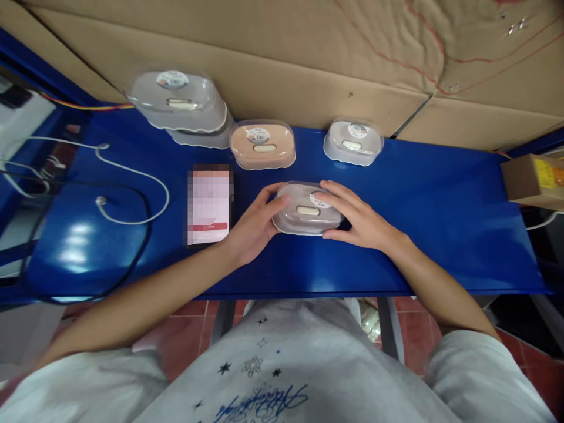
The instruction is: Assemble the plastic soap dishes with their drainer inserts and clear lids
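Observation:
A grey oval box with a clear lid is between my hands near the middle of the blue table. My left hand grips its left end, thumb on the lid and fingers around the side. My right hand holds the right end, with a finger over the round label and the thumb low at the front edge. The lid has a pale oblong handle and sits on the box. Behind it stand a peach box and a smaller grey box, both lidded.
Stacked grey boxes stand at the back left of the blue table. A phone or tablet lies left of my left hand. White and black cables run over the left side. A cardboard box is at the far right.

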### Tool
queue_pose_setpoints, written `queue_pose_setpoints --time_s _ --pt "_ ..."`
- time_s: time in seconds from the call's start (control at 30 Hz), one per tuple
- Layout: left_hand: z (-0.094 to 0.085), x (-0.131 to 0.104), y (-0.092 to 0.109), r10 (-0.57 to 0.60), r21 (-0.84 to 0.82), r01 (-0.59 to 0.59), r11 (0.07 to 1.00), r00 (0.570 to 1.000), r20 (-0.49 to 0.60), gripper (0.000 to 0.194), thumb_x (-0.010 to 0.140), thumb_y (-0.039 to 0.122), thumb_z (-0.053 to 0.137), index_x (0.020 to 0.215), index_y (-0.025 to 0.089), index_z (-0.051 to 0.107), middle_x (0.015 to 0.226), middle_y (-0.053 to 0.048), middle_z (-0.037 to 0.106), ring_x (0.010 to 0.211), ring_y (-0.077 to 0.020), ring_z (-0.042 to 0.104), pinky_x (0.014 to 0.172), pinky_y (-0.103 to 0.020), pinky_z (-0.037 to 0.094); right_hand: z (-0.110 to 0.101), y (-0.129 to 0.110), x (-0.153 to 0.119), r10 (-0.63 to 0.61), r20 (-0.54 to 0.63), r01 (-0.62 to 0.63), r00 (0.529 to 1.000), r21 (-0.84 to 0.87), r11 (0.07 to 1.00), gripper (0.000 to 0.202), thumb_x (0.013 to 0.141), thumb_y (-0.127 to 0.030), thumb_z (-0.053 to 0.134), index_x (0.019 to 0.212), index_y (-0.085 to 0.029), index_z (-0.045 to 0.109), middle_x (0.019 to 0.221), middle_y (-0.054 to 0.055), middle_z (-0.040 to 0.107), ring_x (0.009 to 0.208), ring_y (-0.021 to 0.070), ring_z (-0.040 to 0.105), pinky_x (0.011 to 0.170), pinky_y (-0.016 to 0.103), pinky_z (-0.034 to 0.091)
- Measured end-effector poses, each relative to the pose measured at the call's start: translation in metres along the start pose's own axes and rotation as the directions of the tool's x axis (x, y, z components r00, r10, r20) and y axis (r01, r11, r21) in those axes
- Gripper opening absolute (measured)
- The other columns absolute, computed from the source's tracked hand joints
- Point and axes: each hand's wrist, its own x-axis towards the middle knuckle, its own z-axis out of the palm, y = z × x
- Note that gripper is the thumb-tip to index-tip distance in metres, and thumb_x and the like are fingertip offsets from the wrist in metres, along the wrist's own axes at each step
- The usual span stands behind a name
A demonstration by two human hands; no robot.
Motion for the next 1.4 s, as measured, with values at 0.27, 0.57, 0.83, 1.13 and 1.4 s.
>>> queue_pose_setpoints --time_s 0.27,0.57,0.83,1.13,1.4 --pt "0.001 -0.001 0.000 -0.008 0.016 0.008 1.000 1.000 -0.008 0.045 0.089 0.044 0.095 0.124 0.026 0.075 0.118 -0.002 0.078 0.101 -0.0197 0.074 0.080 -0.029 0.061 0.007 0.004 -0.002 -0.042 -0.050 0.038 0.998 -0.076 0.996 0.092 0.104 -0.055 0.074 0.181 -0.035 0.028 0.181 0.016 0.044 0.170 0.0390 0.042 0.137 0.066 0.042" --pt "0.000 0.001 0.000 -0.009 0.029 0.010 1.000 0.999 -0.037 0.037 0.091 0.041 0.092 0.120 0.026 0.075 0.115 -0.003 0.079 0.101 -0.0220 0.075 0.078 -0.030 0.060 0.011 0.009 -0.003 0.024 -0.023 -0.025 0.999 -0.066 0.998 0.089 0.099 -0.062 0.078 0.176 -0.035 0.042 0.179 0.013 0.048 0.169 0.0420 0.043 0.136 0.070 0.042" --pt "0.002 0.000 0.001 -0.008 0.031 0.009 0.999 0.999 -0.053 0.030 0.097 0.041 0.086 0.118 0.022 0.077 0.114 -0.005 0.080 0.099 -0.0217 0.075 0.076 -0.030 0.063 0.013 0.007 -0.001 -0.050 -0.093 0.042 0.994 -0.082 0.996 0.095 0.099 -0.047 0.083 0.179 -0.033 0.033 0.180 0.015 0.047 0.168 0.0405 0.044 0.135 0.069 0.044" --pt "-0.002 0.003 0.006 -0.147 -0.011 0.147 0.989 0.989 0.015 0.033 0.105 0.051 0.076 0.106 0.018 0.079 0.095 -0.005 0.082 0.076 -0.0173 0.074 0.066 -0.027 0.065 0.015 0.008 -0.006 -0.141 -0.204 0.113 0.969 -0.142 0.983 0.088 0.102 -0.050 0.077 0.177 -0.031 0.036 0.165 0.015 0.065 0.150 0.0383 0.067 0.121 0.061 0.063" --pt "-0.002 0.006 0.004 -0.139 0.022 0.138 0.990 0.989 0.056 0.039 0.106 0.058 0.071 0.111 0.020 0.078 0.104 -0.007 0.082 0.085 -0.0196 0.075 0.070 -0.028 0.063 0.010 0.008 -0.007 -0.107 -0.190 0.086 0.976 -0.113 0.990 0.075 0.107 -0.038 0.072 0.175 -0.037 0.042 0.167 0.008 0.064 0.151 0.0353 0.067 0.122 0.059 0.064"
